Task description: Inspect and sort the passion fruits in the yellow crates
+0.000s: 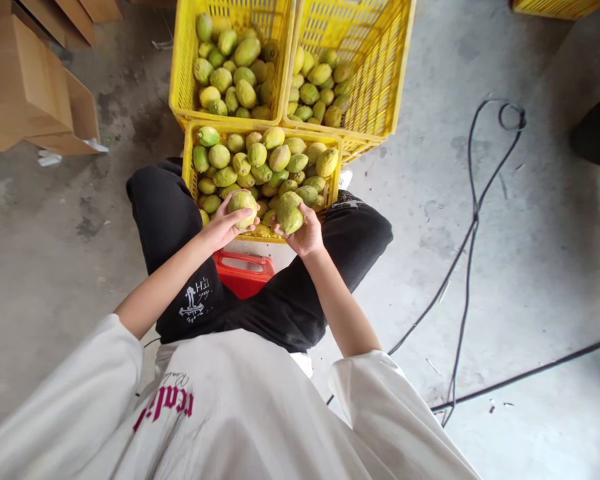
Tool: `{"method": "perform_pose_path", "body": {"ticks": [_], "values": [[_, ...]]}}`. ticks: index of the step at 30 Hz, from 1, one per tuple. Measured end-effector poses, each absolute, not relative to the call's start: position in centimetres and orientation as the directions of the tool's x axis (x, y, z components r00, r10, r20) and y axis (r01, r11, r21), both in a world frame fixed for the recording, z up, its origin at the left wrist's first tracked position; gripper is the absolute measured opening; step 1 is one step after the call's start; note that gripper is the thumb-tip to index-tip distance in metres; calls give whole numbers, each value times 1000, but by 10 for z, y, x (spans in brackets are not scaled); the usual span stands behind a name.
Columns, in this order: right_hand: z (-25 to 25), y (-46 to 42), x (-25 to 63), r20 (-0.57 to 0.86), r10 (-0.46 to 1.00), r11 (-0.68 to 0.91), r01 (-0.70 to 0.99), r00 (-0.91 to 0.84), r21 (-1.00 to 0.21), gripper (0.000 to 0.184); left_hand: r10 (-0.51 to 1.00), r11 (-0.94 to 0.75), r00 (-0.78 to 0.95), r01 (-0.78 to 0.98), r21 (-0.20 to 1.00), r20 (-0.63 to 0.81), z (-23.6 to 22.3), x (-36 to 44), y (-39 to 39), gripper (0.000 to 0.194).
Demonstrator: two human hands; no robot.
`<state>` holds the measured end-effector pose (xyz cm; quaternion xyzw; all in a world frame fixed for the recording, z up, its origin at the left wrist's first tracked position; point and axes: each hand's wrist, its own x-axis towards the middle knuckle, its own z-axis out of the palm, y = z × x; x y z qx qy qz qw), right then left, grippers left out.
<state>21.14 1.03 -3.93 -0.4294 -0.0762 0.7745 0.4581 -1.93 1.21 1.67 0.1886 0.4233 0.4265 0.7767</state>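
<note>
Concrete floor (420, 173), cardboard boxes (35, 80) and yellow crates (380, 80) of fruit (246, 93) suggest a storeroom or packing area.

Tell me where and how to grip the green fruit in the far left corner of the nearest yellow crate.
Grip the green fruit around its middle, probably best from above: it lies on its side, top exposed, and the yellow crate crowds its far and left sides.

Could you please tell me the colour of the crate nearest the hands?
The crate is yellow, best seen in the head view.
</note>
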Motion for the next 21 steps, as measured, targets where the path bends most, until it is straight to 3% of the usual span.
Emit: {"method": "perform_pose_path", "body": {"ticks": [7,14,21], "values": [[-37,10,210,-593,774,-576,-640,-224,-509,35,805,582,233,-490,649,-546,13,-16,14,66],[-35,11,208,-560,787,-554,-694,-258,-460,41,752,618,251,-590,520,-610,6,-20,17,34],[-47,10,211,-538,801,-556,-661,-264,-504,38,726,576,156,-670,468,-670,20,-14,18,19]]}}
